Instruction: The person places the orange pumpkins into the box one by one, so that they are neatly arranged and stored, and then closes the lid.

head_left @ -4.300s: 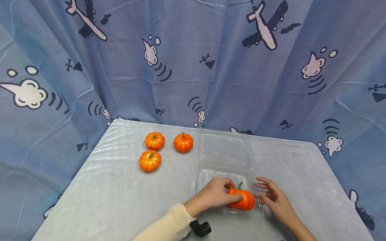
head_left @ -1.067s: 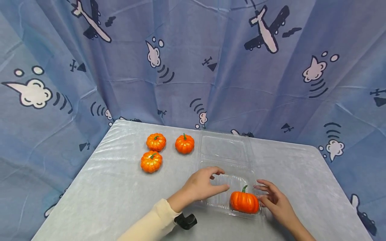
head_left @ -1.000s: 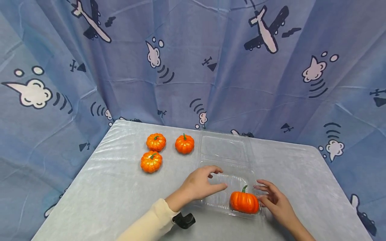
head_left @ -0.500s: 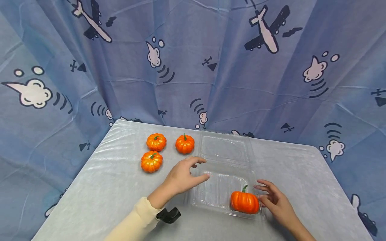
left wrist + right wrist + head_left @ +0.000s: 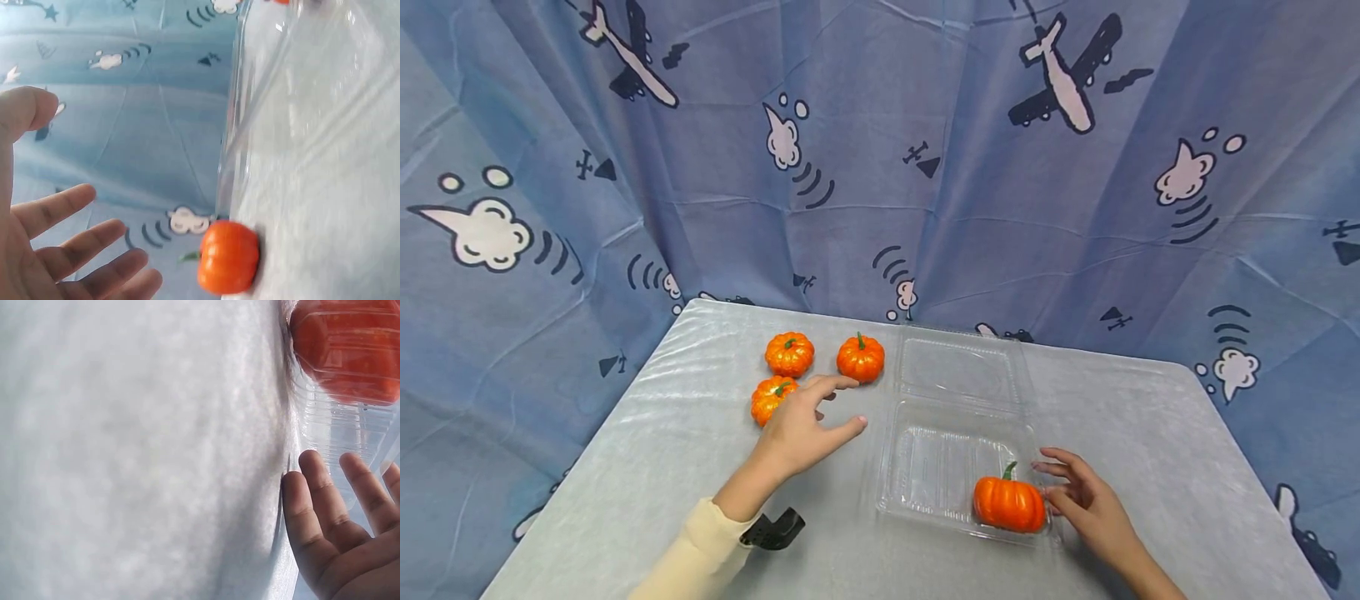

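Observation:
My left hand [image 5: 795, 427] is held in the air with fingers spread and nothing in them, left of the clear plastic box [image 5: 925, 510]. In the head view it partly covers one small orange pumpkin [image 5: 767, 398]. A second pumpkin [image 5: 789, 355] sits behind that one, and a third pumpkin [image 5: 861, 358] is just beyond my fingertips. Inside the box, at its front right corner, lies a larger orange pumpkin [image 5: 1009, 503] with a green stem. My right hand [image 5: 1093, 508] stays at the box's right rim, fingers loosely extended; the right wrist view shows the fingers [image 5: 312, 506] beside the box wall.
The box's hinged lid [image 5: 957, 367] lies folded back toward the far table edge. A pale cloth covers the table [image 5: 647, 500]. Behind it hangs a blue curtain [image 5: 865, 167] printed with airplanes.
My left hand has released the larger pumpkin in the box and moved left, out over the table toward the small pumpkins. My right hand remains at the box's right side.

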`<move>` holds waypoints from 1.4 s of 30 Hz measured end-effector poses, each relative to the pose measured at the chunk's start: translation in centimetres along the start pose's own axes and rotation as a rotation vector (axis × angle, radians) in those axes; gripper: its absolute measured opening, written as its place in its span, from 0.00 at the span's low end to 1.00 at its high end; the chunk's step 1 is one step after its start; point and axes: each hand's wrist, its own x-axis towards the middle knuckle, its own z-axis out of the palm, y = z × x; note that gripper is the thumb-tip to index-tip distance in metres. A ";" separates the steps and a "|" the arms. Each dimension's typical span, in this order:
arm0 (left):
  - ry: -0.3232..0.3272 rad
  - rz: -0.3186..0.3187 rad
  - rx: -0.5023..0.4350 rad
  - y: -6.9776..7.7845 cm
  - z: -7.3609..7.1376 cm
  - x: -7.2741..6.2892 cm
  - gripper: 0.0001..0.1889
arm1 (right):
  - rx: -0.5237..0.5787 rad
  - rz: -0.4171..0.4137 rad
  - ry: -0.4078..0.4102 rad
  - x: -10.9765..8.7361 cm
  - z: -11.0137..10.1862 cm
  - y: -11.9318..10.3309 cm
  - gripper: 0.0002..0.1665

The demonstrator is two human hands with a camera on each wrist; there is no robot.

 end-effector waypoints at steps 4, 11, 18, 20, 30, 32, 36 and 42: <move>0.031 -0.005 0.015 -0.9 -1.1 -0.2 0.24 | -0.001 -0.004 0.002 -0.1 0.0 0.0 0.28; 0.086 -0.022 0.076 -2.8 -2.9 -0.5 0.25 | 0.001 0.018 0.006 -0.2 -0.1 -0.1 0.28; 0.130 -0.056 0.080 -5.2 -4.1 -0.7 0.23 | -0.007 0.031 0.003 -0.2 -0.1 0.0 0.29; 0.129 -0.072 0.077 -5.8 -4.3 -0.8 0.24 | -0.008 0.029 0.003 -0.2 -0.1 0.0 0.28; 0.086 -0.086 0.013 -9.0 -4.3 -0.7 0.28 | -0.017 0.045 0.011 -0.2 0.0 0.1 0.29; 0.075 -0.085 0.015 -9.6 -4.1 -0.7 0.28 | -0.028 0.055 0.013 -0.2 0.1 0.1 0.29; 0.062 -0.083 0.000 -10.6 -3.8 -0.7 0.30 | -0.042 0.069 0.020 -0.3 0.1 0.0 0.29; 0.049 -0.094 -0.037 -11.9 -3.4 -0.7 0.30 | -0.030 0.052 0.018 -0.3 0.1 -0.1 0.29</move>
